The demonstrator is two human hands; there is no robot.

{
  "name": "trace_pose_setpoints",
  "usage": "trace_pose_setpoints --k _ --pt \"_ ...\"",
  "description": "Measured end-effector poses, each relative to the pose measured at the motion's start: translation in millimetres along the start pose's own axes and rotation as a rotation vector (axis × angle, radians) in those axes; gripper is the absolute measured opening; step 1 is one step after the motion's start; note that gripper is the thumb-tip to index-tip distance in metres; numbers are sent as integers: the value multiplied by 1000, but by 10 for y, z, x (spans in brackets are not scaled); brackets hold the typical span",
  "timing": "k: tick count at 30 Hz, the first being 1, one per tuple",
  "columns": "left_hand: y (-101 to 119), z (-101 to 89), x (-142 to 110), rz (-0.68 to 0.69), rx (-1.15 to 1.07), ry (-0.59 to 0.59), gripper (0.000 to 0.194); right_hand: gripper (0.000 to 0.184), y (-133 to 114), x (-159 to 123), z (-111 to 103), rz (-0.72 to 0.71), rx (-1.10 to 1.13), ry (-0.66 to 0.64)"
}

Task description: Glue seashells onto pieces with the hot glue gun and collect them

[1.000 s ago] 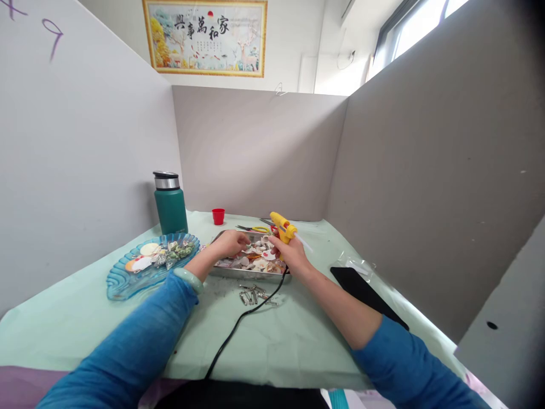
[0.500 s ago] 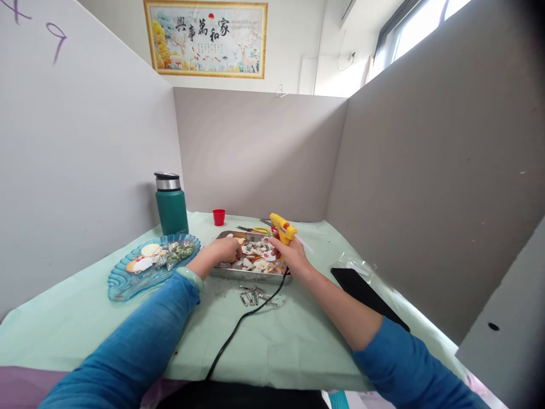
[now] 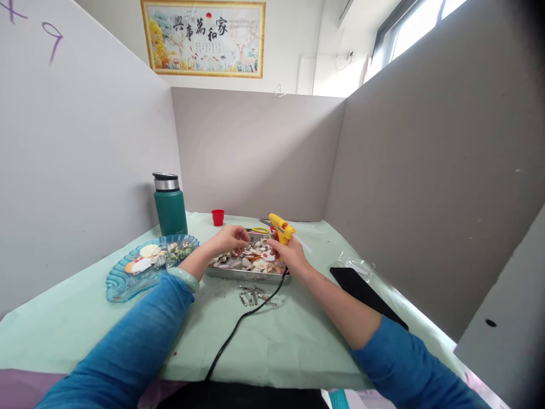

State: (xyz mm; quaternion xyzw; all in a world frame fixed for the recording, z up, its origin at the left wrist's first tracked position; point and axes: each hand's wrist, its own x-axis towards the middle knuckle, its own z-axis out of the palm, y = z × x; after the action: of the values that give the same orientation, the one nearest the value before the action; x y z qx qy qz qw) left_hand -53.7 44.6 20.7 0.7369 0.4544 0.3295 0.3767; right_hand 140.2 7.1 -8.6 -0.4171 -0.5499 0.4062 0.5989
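My right hand (image 3: 293,255) is wrapped round a yellow hot glue gun (image 3: 281,228), held over the right end of a metal tray (image 3: 242,274). A clear glue stick (image 3: 302,242) pokes out of its back end. Seashells (image 3: 255,261) fill the tray, some white, some brownish. Above the tray's left part is my left hand (image 3: 232,238), its fingers curled and close together. Whatever may be between those fingertips is too small to make out. A pale green bangle (image 3: 184,278) circles my left wrist.
To the left lies a blue shell-shaped plate (image 3: 123,287) bearing shells, with a green bottle (image 3: 169,207) behind it. A red cup (image 3: 218,217) and yellow-handled scissors (image 3: 259,230) are at the back. Metal clips (image 3: 253,296), a black cord (image 3: 238,326) and a black flat object (image 3: 361,292) lie nearer.
My left hand dipped into the shells on the left side of the tray, then rose above them. My right hand and the glue gun have stayed nearly still.
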Motion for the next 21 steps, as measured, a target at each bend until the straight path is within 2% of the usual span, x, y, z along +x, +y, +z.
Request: trace_pose_setpoints --k 3,8,13,21 --pt "59 20 -20 39 -114 8 24 32 -19 -5 3 14 -16 -13" --pt "73 23 -22 80 -204 9 20 32 24 32 -6 -8 -81 -45" --pt "44 41 -20 49 -248 5 20 33 110 70 -14 -40 -113 -79" --pt "68 29 -55 -23 -393 -39 29 24 123 58 -10 -63 -169 -111"
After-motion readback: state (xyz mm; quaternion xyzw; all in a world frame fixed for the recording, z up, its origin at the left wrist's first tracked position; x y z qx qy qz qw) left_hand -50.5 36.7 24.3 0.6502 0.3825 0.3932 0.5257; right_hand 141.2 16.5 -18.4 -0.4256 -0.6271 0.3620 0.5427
